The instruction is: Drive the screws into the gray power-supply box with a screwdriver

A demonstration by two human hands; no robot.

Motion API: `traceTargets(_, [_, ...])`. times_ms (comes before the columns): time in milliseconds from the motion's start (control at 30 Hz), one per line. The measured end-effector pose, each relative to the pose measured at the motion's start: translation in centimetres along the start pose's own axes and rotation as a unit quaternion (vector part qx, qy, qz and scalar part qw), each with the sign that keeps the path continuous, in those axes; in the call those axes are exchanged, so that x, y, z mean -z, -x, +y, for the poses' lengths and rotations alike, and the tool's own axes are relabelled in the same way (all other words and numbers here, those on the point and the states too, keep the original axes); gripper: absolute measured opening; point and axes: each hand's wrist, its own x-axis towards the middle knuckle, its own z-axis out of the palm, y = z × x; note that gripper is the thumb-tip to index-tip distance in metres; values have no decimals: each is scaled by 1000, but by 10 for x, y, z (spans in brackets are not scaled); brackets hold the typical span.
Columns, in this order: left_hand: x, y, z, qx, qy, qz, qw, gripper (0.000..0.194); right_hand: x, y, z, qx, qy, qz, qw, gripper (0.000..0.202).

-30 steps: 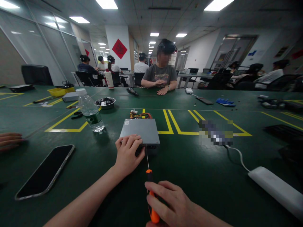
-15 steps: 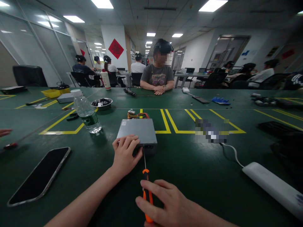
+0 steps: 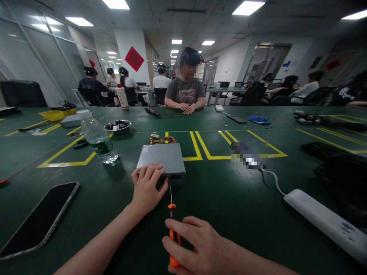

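Note:
A grey metal computer power supply [image 3: 164, 154] lies on the green table, its bundle of coloured cables [image 3: 163, 140] at the far side. My left hand [image 3: 149, 187] grips its near left edge, fingers on top and thumb at the front face. In my right hand [image 3: 195, 244] is an orange and black screwdriver [image 3: 172, 217], held by the handle between fingers and thumb. Its thin shaft points away from me, and the tip meets the near face of the power supply. The exact spot under the tip is too small to make out.
Left of the power supply stands a water bottle [image 3: 100, 143], with a metal bowl of small parts [image 3: 118, 131] behind it. A phone [image 3: 40, 219] lies near left. On the right is a white power strip [image 3: 323, 225] with a cord. Across the table sits a person [image 3: 185, 91].
The whole view has shifted slightly, so things appear further left. Both hands keep their grips, and the screwdriver tip stays at the power supply's near face. Another person's hand at far left has left view.

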Motion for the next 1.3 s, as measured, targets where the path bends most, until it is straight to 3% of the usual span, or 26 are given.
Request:
traceTargets(133, [0, 0, 0, 3, 6, -2, 1000, 17, -3, 4, -1, -11, -10, 46, 999, 29])
traceTargets(400, [1, 0, 0, 9, 15, -11, 1000, 18, -1, 2, -2, -18, -33, -26, 999, 29])
traceTargets(633, [2, 0, 1, 10, 11, -11, 1000, 16, -8, 4, -3, -26, -23, 52, 998, 33])
traceTargets(833, [3, 0, 1, 12, 18, -15, 1000, 15, -2, 2, -2, -25, -41, -26, 999, 32])
traceTargets(1067, [3, -1, 2, 16, 20, -25, 999, 15, -12, 4, -1, -15, -27, 75, 997, 31])
traceTargets(1300, [2, 0, 0, 10, 19, -18, 1000, 15, -15, 3, 0, -34, -29, 69, 997, 36])
